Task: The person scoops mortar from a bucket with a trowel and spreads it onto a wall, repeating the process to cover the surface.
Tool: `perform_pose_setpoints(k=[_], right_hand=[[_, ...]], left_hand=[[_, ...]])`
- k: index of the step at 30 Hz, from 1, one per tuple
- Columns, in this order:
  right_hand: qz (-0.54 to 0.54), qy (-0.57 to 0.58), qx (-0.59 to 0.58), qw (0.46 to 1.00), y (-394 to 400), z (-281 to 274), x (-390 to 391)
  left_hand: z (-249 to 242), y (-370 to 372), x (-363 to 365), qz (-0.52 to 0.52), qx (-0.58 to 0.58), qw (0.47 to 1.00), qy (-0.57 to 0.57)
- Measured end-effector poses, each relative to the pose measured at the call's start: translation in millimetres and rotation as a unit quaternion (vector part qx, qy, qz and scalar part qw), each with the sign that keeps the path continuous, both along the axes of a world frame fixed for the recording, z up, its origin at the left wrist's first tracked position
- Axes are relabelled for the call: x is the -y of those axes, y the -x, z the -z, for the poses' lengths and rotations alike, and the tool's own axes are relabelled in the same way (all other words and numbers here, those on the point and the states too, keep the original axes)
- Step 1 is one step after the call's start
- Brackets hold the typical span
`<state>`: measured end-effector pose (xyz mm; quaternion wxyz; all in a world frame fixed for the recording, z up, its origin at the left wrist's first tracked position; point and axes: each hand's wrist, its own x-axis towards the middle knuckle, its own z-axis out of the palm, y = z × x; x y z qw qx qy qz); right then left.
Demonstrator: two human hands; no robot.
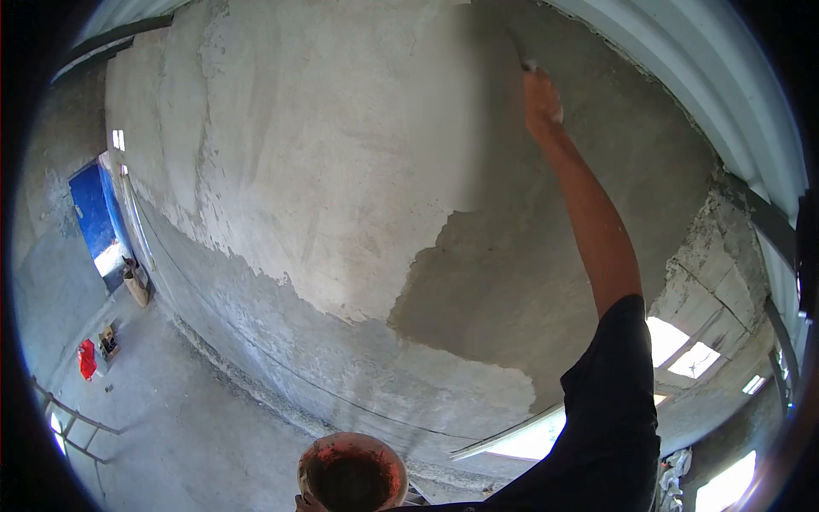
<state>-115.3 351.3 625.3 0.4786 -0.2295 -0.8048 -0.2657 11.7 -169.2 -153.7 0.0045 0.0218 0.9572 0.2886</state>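
My right hand is raised high against the wall, its fingers closed round a plastering trowel. The trowel shows only as a thin dark edge, blurred near the top of the view. Around it the wall bears a dark, wet-looking coat with a ragged lower edge. At the bottom, a reddish bucket is held up below the wall, its inside smeared with grey. A small part of my left hand shows gripping the bucket's left side; the rest is out of view.
A pale, dry wall stretch lies left of the wet coat. Corrugated roofing slopes overhead. Bright openings are at lower right. On the floor at left are a red bag, a ladder and a sack by a blue door.
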Motion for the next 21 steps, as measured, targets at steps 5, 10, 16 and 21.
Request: perform_pose_setpoints(k=[5, 10, 16, 21], right_hand=[[0.046, -0.072, -0.027, 0.996, -0.4, -20.0, -15.0], [0.062, -0.091, 0.0, 0.994, -10.9, 10.2, -14.6], [0.037, 0.024, -0.006, 0.999, -41.8, 37.1, 38.7], [0.04, -0.012, -0.05, 0.998, -36.0, 16.7, 21.1]], left_hand=[[3.6, 6.6, 0.6, 0.004, 0.021, 1.0, -0.01], [8.0, 3.4, 2.5, 0.01, 0.05, 0.998, -0.022], [13.3, 3.3, 0.6, 0.011, 0.08, 0.996, -0.041], [14.6, 6.3, 7.1, 0.017, 0.102, 0.994, -0.045]])
